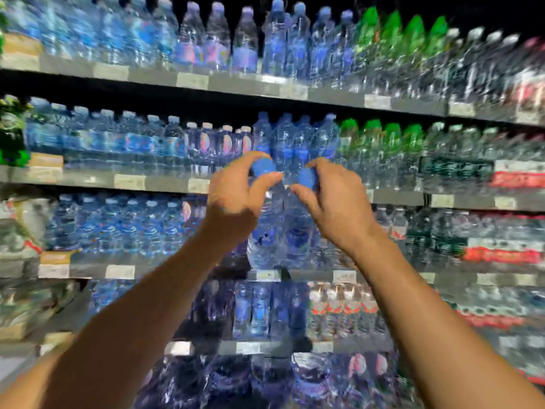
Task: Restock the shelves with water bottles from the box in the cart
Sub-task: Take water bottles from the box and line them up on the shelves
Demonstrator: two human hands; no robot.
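Note:
Two clear water bottles with blue caps hang side by side in front of the shelves. My left hand (236,199) grips the left bottle (264,228) by its blue cap, fingers curled round the top. My right hand (330,199) grips the right bottle (298,231) by its cap in the same way. Both bottles are upright, their bodies level with the third shelf (298,274) from the top. The picture is blurred by motion. The cart and the box are out of view.
Several shelf rows are packed with bottles: blue-capped water (292,143) behind the hands, green-capped bottles (380,143) to the right, red-labelled packs (501,252) at the far right. A dark gap (233,265) lies on the third shelf left of the held bottles.

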